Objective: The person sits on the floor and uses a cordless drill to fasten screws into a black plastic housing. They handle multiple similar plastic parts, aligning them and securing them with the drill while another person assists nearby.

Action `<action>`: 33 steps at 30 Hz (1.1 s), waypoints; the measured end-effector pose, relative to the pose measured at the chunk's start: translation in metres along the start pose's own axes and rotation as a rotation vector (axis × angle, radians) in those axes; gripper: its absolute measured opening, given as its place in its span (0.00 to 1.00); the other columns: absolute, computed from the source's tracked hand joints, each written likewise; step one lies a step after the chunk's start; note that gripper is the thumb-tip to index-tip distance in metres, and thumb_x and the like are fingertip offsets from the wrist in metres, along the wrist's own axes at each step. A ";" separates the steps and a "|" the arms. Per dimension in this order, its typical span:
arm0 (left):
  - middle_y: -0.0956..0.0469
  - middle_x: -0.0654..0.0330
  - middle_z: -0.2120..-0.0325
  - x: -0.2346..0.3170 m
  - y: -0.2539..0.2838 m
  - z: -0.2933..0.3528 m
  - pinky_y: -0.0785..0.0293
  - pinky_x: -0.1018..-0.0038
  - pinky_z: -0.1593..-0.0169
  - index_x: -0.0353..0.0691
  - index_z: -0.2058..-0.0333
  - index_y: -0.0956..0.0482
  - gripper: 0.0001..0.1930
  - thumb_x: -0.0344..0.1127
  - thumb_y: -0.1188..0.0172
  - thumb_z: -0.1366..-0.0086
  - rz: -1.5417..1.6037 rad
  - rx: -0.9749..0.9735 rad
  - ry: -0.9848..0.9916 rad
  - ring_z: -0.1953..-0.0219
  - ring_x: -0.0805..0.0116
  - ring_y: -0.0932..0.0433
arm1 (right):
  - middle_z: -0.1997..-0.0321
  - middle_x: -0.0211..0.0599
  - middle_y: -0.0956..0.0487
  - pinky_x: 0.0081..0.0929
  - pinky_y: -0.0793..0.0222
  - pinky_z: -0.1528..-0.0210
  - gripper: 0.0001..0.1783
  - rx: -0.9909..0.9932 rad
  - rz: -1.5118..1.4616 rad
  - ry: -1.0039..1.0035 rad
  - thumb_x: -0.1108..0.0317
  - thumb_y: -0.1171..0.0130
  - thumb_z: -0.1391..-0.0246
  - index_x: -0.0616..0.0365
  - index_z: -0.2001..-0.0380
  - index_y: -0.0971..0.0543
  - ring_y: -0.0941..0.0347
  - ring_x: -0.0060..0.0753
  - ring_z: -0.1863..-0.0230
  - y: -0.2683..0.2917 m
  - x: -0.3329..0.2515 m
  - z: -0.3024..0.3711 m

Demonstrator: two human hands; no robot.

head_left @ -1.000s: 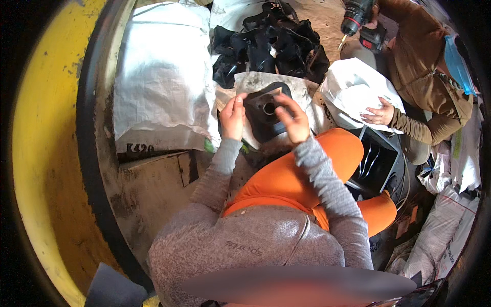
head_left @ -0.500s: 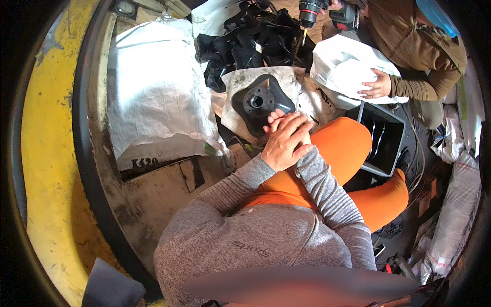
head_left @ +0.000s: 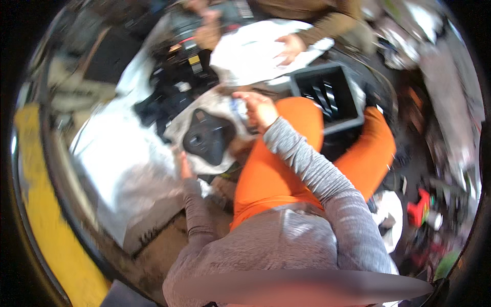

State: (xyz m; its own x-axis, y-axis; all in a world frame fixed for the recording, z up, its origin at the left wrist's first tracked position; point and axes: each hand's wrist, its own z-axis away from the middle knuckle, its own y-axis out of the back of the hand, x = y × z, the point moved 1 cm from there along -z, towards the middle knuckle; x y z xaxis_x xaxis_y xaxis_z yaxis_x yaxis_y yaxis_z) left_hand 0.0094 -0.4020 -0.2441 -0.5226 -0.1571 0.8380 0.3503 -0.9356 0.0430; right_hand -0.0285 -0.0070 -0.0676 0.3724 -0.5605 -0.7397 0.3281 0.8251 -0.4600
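A black diamond-shaped part (head_left: 208, 136) with a hole in it lies on a stained white sheet (head_left: 176, 123) in front of me. My left hand (head_left: 184, 165) is by the left edge of that sheet, seen edge-on and smeared by motion. On the other side of the part is my right hand (head_left: 259, 109), near my orange-clad knee. A small bluish-white patch shows beside its fingers; blur hides whether they hold it.
A co-worker's hand (head_left: 292, 48) rests on a white sack (head_left: 255, 56); their other hand (head_left: 207, 30) is by a power drill (head_left: 189, 43). Black parts (head_left: 179, 82) lie in a pile. A dark bin (head_left: 353, 87) stands right. A red tool (head_left: 420, 207) lies lower right.
My hands, clasped together over the near edge of the black part before, are now apart on either side of it. The whole view has turned and blurred, showing more at the right.
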 end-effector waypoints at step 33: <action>0.31 0.55 0.41 0.008 -0.058 -0.012 0.31 0.62 0.40 0.37 0.37 0.35 0.37 0.61 0.49 0.33 0.170 -0.158 -0.118 0.44 0.55 0.28 | 0.67 0.53 0.16 0.44 0.27 0.56 0.28 1.308 0.739 0.229 0.43 0.38 0.54 0.57 0.62 0.15 0.19 0.54 0.62 0.370 0.023 -0.027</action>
State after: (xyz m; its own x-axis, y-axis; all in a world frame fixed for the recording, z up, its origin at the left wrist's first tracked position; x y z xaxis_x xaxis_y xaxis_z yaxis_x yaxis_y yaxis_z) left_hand -0.0245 -0.3530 -0.2461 -0.3693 -0.2870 0.8839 0.2944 -0.9383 -0.1817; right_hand 0.0775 0.2874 -0.2681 0.6948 0.0616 -0.7166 0.6953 0.1970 0.6912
